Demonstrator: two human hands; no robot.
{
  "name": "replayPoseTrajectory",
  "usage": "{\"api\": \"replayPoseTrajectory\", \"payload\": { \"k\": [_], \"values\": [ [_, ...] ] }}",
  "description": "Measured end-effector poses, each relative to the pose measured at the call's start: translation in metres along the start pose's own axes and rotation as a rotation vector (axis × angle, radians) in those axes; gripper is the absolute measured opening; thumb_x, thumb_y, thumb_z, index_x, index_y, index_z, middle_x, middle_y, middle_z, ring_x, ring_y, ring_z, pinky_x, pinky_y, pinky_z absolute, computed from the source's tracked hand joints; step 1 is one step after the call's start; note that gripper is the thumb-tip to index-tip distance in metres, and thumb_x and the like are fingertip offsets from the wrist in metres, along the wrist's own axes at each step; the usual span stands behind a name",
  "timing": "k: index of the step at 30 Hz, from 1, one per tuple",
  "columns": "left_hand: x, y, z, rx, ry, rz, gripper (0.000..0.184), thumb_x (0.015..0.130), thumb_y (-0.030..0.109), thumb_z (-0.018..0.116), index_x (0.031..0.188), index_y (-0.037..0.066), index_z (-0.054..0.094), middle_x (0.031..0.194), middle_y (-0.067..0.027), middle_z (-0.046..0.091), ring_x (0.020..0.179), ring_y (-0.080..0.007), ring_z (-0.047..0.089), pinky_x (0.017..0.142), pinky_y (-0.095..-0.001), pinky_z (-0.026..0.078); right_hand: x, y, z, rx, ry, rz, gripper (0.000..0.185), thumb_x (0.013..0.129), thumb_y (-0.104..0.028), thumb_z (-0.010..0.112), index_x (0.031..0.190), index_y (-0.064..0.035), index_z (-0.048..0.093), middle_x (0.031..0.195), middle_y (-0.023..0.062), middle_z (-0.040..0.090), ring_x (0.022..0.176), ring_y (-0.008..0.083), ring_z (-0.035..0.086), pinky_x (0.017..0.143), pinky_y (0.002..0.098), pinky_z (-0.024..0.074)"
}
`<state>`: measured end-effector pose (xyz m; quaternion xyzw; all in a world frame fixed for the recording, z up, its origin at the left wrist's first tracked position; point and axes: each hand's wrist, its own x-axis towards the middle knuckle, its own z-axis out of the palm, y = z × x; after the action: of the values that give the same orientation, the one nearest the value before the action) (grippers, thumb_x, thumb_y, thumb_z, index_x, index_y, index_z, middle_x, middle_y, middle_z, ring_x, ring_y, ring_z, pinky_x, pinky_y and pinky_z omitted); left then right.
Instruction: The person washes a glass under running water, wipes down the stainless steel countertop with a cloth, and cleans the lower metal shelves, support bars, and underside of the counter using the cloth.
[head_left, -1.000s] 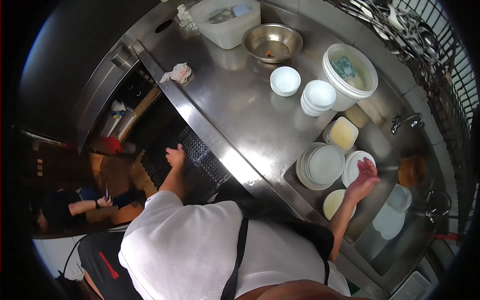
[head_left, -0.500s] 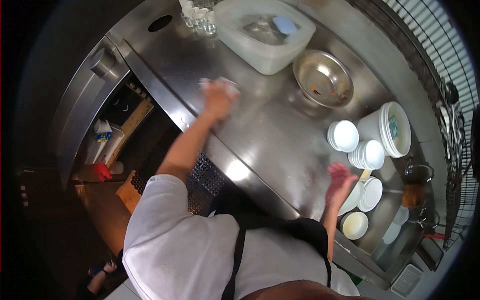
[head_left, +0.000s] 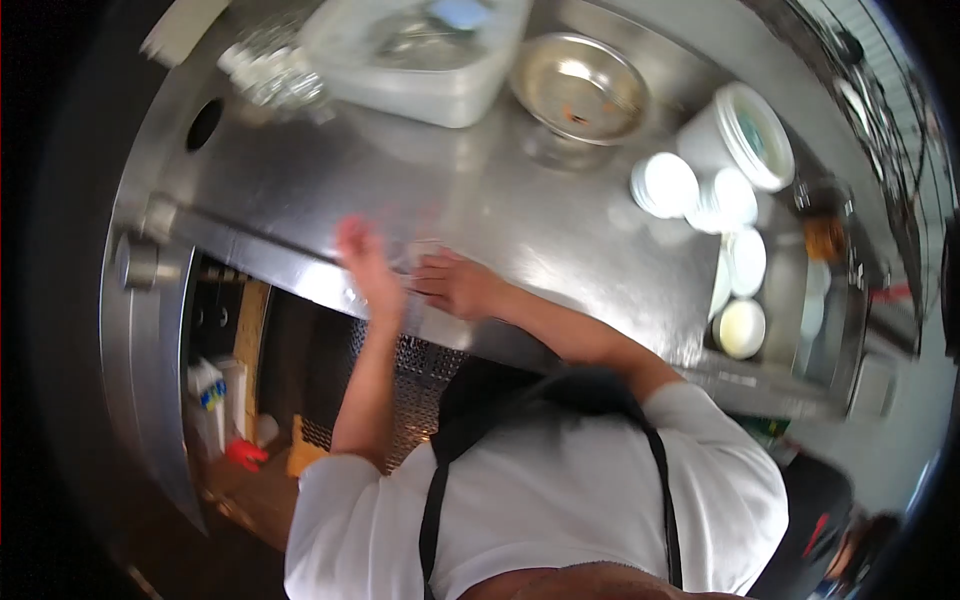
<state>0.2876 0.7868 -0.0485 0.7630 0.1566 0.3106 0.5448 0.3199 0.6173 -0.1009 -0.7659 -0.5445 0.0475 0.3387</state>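
My left hand is smeared by motion above the steel counter, close to its front edge; its finger shape is unclear. Just right of it, my right hand rests low over the counter with its fingers pressed together on a whitish cloth, mostly hidden and blurred. A shallow metal bowl with orange scraps stands farther back. Two stacks of white bowls stand right of centre, beside a white bucket.
A translucent tub and several small glasses stand at the back left. White dishes lie by the sink at right, below a rack of utensils. Open shelves are under the counter at left. Another person is at lower right.
My right hand has come across from the dishes to the cloth. My left hand has moved off the cloth, leftward and closer to the counter edge. The view has turned.
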Motion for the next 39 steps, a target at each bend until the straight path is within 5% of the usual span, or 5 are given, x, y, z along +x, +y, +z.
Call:
{"api": "replayPoseTrajectory", "payload": {
  "k": [12,19,26,32,39],
  "values": [
    [-0.121,-0.117,-0.164,0.582,0.475,-0.266,0.056,0.096,0.033,0.059,0.129,-0.01,0.048,0.129,-0.0295,0.049,0.118,-0.0392,0.05,0.104,-0.0458,0.038,-0.172,0.023,-0.109,-0.489,0.335,0.821,0.058,0.091,-0.045,0.056,0.134,-0.0056,0.056,0.153,0.0235,0.031,0.143,0.0451,0.025,0.114,0.0617,0.0186],
    [-0.237,-0.207,-0.222,1.168,-0.395,-1.155,0.067,0.093,0.051,0.055,0.123,-0.009,0.051,0.107,-0.0345,0.059,0.105,-0.0476,0.056,0.091,-0.0573,0.044,-0.348,0.08,-0.187,-0.801,0.803,1.443,0.053,0.093,-0.031,0.055,0.132,0.0051,0.053,0.136,0.0304,0.049,0.13,0.0469,0.042,0.109,0.0593,0.03],
    [-0.186,-0.201,-0.141,0.599,-0.646,-1.097,0.061,0.093,0.048,0.056,0.121,-0.006,0.053,0.106,-0.0316,0.06,0.104,-0.0456,0.057,0.089,-0.0564,0.045,-0.312,-0.023,-0.122,-0.625,0.385,1.272,0.062,0.097,-0.043,0.049,0.146,-0.0066,0.039,0.152,0.0191,0.035,0.142,0.0408,0.028,0.116,0.0537,0.0198],
    [-0.146,-0.184,-0.096,0.495,-0.688,-1.032,0.056,0.092,0.046,0.057,0.119,-0.003,0.054,0.106,-0.0291,0.06,0.103,-0.0439,0.057,0.088,-0.0556,0.045,-0.527,-0.004,-0.206,-0.602,0.587,1.909,0.022,0.094,-0.018,0.052,0.112,-0.0117,0.064,0.101,0.0158,0.069,0.094,0.0325,0.067,0.081,0.0437,0.0525],
    [-0.153,-0.187,-0.114,0.618,-0.74,-1.086,0.05,0.092,0.044,0.057,0.116,0.0,0.056,0.105,-0.0262,0.061,0.101,-0.0419,0.058,0.086,-0.0546,0.046,-0.718,-0.065,-0.287,-0.55,0.773,2.043,0.055,0.098,-0.053,0.041,0.121,-0.0056,0.059,0.119,0.0225,0.062,0.114,0.0411,0.057,0.095,0.0509,0.044]
  ]
}}
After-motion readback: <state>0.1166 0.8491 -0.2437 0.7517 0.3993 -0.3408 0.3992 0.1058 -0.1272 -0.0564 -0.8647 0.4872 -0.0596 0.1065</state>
